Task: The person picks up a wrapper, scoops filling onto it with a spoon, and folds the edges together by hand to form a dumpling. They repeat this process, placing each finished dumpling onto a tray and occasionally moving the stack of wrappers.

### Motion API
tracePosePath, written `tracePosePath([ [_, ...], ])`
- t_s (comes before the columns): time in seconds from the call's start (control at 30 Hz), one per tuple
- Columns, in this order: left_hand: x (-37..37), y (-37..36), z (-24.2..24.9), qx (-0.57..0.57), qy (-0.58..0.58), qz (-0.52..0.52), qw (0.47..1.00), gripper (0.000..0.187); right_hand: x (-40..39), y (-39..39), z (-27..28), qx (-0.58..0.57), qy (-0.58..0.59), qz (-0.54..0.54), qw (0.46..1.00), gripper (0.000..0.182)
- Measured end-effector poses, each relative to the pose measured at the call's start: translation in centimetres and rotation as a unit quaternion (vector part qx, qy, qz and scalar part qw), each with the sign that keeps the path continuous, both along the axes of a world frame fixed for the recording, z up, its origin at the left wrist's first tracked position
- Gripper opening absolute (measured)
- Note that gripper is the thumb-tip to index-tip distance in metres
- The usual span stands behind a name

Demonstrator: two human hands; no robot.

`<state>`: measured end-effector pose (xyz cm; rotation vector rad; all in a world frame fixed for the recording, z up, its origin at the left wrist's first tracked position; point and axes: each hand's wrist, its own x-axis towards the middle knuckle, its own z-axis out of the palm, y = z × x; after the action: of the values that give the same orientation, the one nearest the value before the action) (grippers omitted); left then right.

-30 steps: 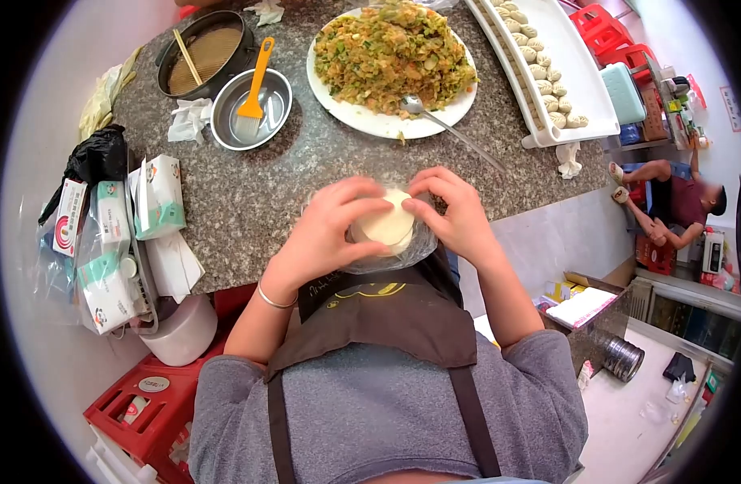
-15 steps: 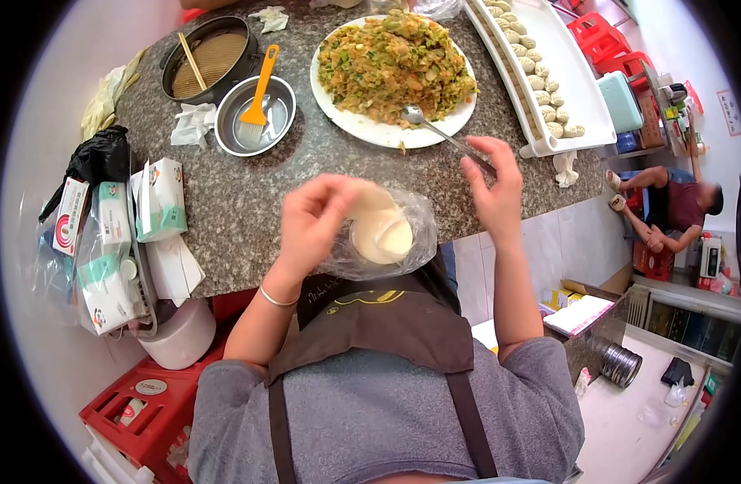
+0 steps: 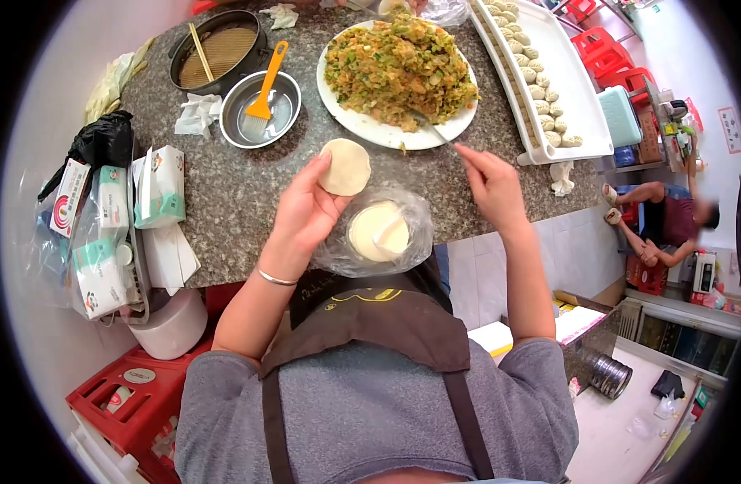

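My left fingers (image 3: 304, 211) are closed on the edge of one thin dough round (image 3: 345, 167), holding it up flat and open above the near side of the table (image 3: 249, 206). There is no mix on it and no fold in it, so I judge this one to be at its very start. My right fingers (image 3: 494, 184) are narrowed on the end of a spoon (image 3: 441, 135), pinched between thumb and forefinger as far as I can make out at this size. The spoon slants away from me to the left, its head out of sight in the chopped mix (image 3: 398, 74).

Just to the right of my left wrist, nearest my body, more rounds lie in a stack (image 3: 374, 232) on a crumpled clear plastic bag (image 3: 419, 230); these are all unfilled. Beyond, the white plate (image 3: 369, 131) carries the mix in a high mound, so plenty of it is left to use.

Far to the right, the finished work sits on the long white tray (image 3: 586, 113): pleated pieces (image 3: 541, 93) in rows, closed and shaped. To the far left, a brush (image 3: 260, 105) leans in a metal bowl (image 3: 232, 121), and chopsticks (image 3: 200, 52) lie across a round dark pan (image 3: 257, 42), touched by neither hand.
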<state>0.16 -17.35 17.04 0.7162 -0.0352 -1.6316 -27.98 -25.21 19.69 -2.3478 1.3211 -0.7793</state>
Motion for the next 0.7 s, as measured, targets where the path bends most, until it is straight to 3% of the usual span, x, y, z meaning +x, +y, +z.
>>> tracePosePath([
  [0.07, -0.4, -0.2, 0.1, 0.014, 0.005, -0.028, 0.999, 0.033, -0.1, -0.2, -0.1, -0.002, 0.015, 0.022, 1.0, 0.028],
  [0.13, -0.7, -0.6, 0.2, 0.018, 0.028, -0.047, 0.998, 0.034, 0.0, 0.2, 0.8, 0.061, -0.058, -0.02, 0.996, 0.026],
  [0.2, -1.2, -1.1, 0.4, 0.022, 0.049, -0.068, 0.996, 0.036, 0.0, 0.2, 0.4, 0.062, -0.058, -0.033, 0.996, 0.026],
  [0.27, -1.8, -1.9, 0.6, -0.006, 0.112, -0.14, 0.984, 0.041, 0.1, 0.4, -0.6, 0.074, -0.063, -0.028, 0.995, 0.025],
  [0.43, -3.5, -3.8, 1.6, -0.051, 0.153, -0.12, 0.98, 0.043, 0.9, 2.9, -0.5, 0.087, -0.067, -0.006, 0.994, 0.026],
  [0.6, -2.8, -3.5, 1.7, -0.044, 0.113, -0.081, 0.989, 0.045, 1.5, 4.6, 1.3, 0.122, -0.035, 0.052, 0.991, 0.03],
  [0.7, -2.2, -3.4, 1.2, -0.061, 0.11, -0.092, 0.988, 0.045, 1.9, 3.2, 1.5, 0.124, -0.063, 0.031, 0.99, 0.028],
])
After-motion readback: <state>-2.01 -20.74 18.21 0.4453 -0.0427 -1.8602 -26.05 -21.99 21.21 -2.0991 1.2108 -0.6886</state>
